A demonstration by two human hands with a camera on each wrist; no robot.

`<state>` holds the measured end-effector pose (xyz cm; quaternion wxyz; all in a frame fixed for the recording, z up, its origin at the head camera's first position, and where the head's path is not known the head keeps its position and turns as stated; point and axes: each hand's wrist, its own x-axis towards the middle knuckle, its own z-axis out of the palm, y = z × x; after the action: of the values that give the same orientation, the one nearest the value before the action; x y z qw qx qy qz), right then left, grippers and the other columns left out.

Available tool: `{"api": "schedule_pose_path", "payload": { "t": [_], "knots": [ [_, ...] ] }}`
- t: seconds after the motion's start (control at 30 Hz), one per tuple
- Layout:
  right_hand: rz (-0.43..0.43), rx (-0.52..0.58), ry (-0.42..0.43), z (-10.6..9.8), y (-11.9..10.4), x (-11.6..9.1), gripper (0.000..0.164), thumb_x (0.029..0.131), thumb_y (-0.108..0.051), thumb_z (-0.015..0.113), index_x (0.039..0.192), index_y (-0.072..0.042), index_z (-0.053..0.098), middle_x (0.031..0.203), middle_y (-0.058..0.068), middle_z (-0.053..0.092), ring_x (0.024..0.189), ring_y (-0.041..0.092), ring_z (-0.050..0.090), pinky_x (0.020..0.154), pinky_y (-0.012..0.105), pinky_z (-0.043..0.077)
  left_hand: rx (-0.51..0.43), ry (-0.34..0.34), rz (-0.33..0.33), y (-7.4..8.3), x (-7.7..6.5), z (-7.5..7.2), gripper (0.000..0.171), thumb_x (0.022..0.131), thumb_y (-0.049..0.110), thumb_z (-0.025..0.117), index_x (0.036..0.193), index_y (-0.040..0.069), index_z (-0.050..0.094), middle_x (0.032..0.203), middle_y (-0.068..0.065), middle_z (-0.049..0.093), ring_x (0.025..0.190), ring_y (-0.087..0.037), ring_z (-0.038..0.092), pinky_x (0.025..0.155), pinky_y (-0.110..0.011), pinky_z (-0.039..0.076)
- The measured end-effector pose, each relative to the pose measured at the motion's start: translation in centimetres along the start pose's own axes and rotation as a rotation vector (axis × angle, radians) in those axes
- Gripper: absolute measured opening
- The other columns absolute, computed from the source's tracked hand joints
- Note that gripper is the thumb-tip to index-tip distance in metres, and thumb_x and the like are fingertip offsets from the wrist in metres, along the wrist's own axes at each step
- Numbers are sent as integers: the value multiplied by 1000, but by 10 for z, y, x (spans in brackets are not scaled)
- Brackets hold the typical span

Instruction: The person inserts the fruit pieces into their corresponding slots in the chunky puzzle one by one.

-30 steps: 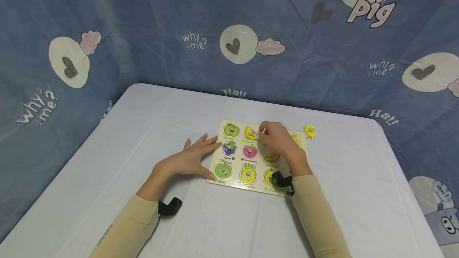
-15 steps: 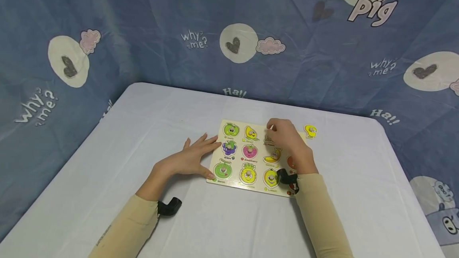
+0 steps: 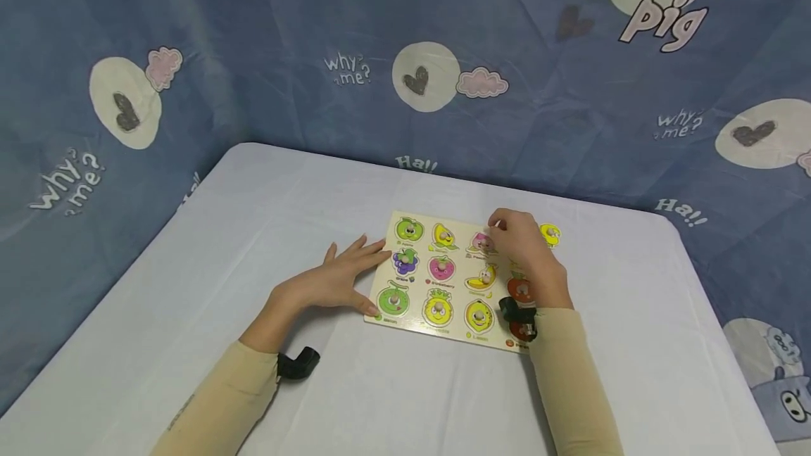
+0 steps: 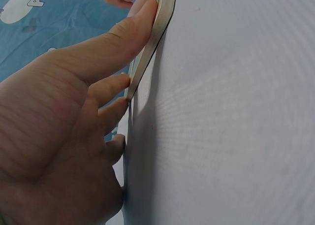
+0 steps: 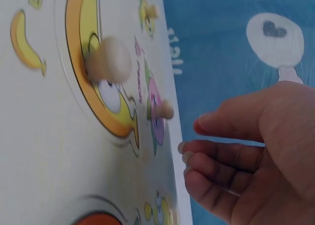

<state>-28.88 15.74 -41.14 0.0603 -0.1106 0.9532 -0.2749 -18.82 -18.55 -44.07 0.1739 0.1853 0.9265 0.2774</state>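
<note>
A cream wooden knob puzzle board (image 3: 415,315) with several fruit pieces lies on the white table. My left hand (image 3: 336,280) has its fingers spread along the board's left edge, with the thumb (image 4: 133,35) on the near left corner. My right hand (image 3: 526,241) hovers over the far right part of the board. Its thumb and fingers (image 5: 211,158) are bent and apart, with nothing between them. Just left of it sits the pink peach piece (image 3: 481,243), whose knob (image 5: 165,110) is free. A yellow fruit-shaped piece (image 3: 550,234) lies beyond the board, partly behind the right hand.
The banana piece (image 3: 481,277), strawberry piece (image 3: 441,268) and lemon piece (image 3: 479,316) sit in the board with knobs upward. The right arm covers some of the board's right column. A blue printed cloth (image 3: 285,90) hangs behind the white table (image 3: 285,188).
My right hand has moved right along the board's far row, from beside the yellow mango-like piece past the peach piece, which now shows. The left hand stays at the board's left edge.
</note>
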Motion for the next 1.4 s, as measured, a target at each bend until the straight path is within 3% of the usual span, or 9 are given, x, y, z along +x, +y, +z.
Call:
{"api": "schedule_pose_path", "payload": {
  "t": [0.33, 0.53, 0.9, 1.17, 1.4],
  "knots": [
    [28, 16, 41, -10, 19, 1, 26, 99, -18, 53, 117, -4, 66, 110, 20, 66, 95, 31, 59, 84, 44, 52, -8, 4, -2, 2, 0, -1, 113, 64, 53, 87, 157, 29, 29, 168, 3, 15, 157, -29, -3, 117, -71, -10],
    [67, 25, 67, -12, 25, 0, 27, 99, -18, 51, 117, -5, 66, 109, 19, 65, 93, 30, 57, 80, 41, 51, 0, 5, -2, 2, -1, -1, 112, 65, 52, 87, 157, 29, 29, 168, 3, 15, 157, -29, -3, 117, -70, -9],
    [153, 73, 190, -17, 43, -2, 27, 99, -19, 50, 115, -5, 67, 106, 17, 64, 93, 31, 55, 79, 42, 48, -9, 8, 8, 3, 0, -1, 111, 65, 51, 87, 157, 29, 29, 168, 3, 16, 157, -28, -3, 118, -70, -9],
    [210, 63, 198, -17, 49, -2, 28, 98, -18, 51, 115, -3, 68, 106, 18, 64, 92, 31, 55, 73, 39, 47, -5, 8, 3, 3, -1, -2, 111, 65, 53, 86, 157, 29, 30, 168, 3, 16, 158, -28, -3, 118, -70, -9],
    [245, 66, 217, -21, 56, -7, 30, 94, -15, 50, 115, -1, 67, 111, 22, 65, 95, 34, 57, 78, 43, 49, -1, 6, 5, 2, -1, -1, 111, 65, 55, 86, 157, 30, 29, 168, 4, 16, 157, -27, -3, 118, -70, -9]
  ]
}}
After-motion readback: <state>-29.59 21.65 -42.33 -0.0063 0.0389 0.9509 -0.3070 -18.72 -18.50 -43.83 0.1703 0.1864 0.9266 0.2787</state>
